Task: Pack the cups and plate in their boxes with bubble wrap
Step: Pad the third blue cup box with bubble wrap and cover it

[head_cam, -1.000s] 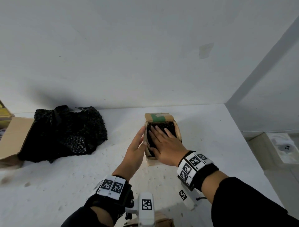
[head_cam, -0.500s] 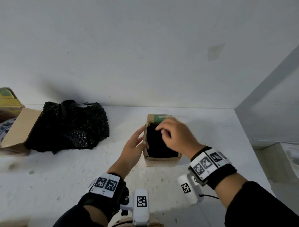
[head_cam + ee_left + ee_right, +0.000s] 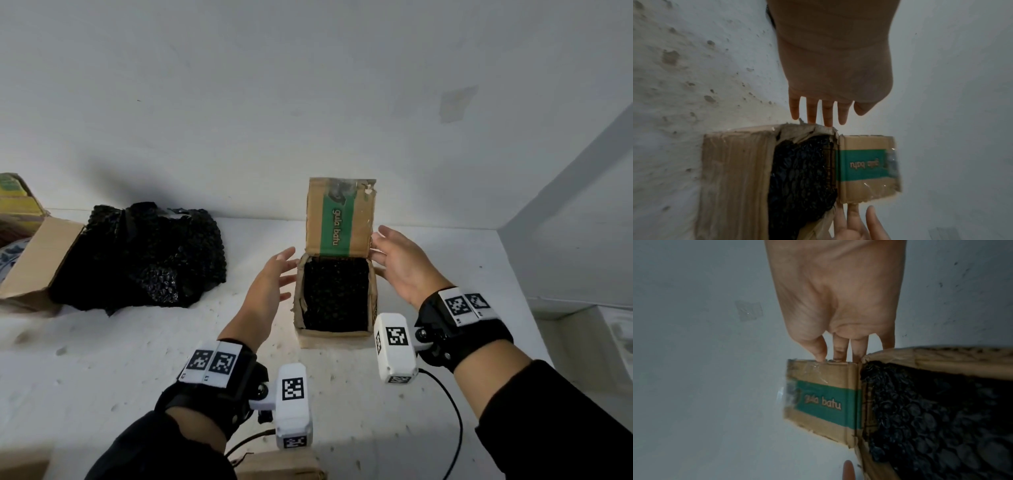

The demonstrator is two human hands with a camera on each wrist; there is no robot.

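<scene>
Right hand [image 3: 399, 265] spread, fingertips [image 3: 821, 356] at raised flap [image 3: 339, 217]; left hand [image 3: 270, 284] spread at 9 o'clock of small box [image 3: 334, 337]. Bubble-wrapped item [image 3: 335, 294], probably a cup, packed; closing left, plate [image 3: 8, 255] seemingly unpacked.

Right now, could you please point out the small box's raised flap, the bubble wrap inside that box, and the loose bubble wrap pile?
raised flap [image 3: 337, 219], head view, on its green printed band.
bubble wrap inside the box [image 3: 335, 294], head view, middle of its black surface.
loose bubble wrap pile [image 3: 144, 257], head view, centre of the heap.
</scene>
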